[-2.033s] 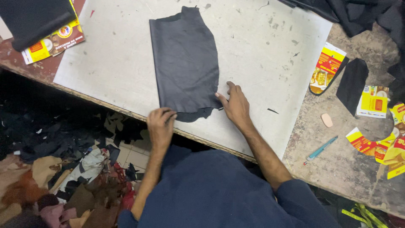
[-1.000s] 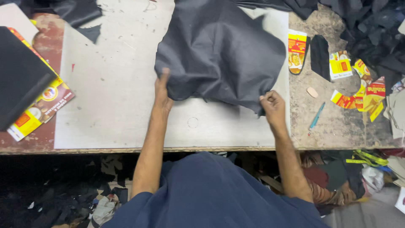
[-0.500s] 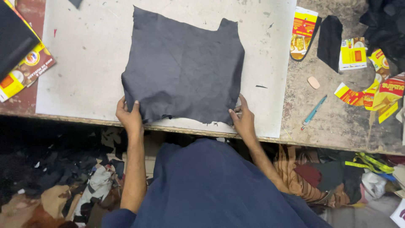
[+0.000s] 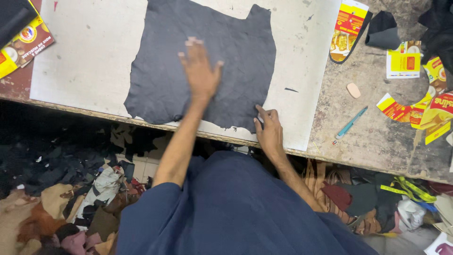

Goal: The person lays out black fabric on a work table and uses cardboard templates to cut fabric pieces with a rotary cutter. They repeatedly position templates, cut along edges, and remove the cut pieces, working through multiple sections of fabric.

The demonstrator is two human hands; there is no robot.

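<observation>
Head view: left hand (image 4: 200, 71), fingers spread wide, lies flat on the dark leather (image 4: 165, 71) at upper centre of the frame. Right hand (image 4: 269, 132) pins the leather's lower right corner with its fingertips. Leather lies flat on a white board (image 4: 85, 61); a blue pen (image 4: 350, 123) lies right of it, on the table (image 4: 373, 137).

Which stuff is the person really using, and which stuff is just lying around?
In use:
- dark sheet, spread flat
- white board under it
- left hand, flat on the sheet
- right hand, at the sheet's near corner

Lying about:
- blue pen
- pink eraser
- yellow-red card pieces
- scraps on the floor
</observation>
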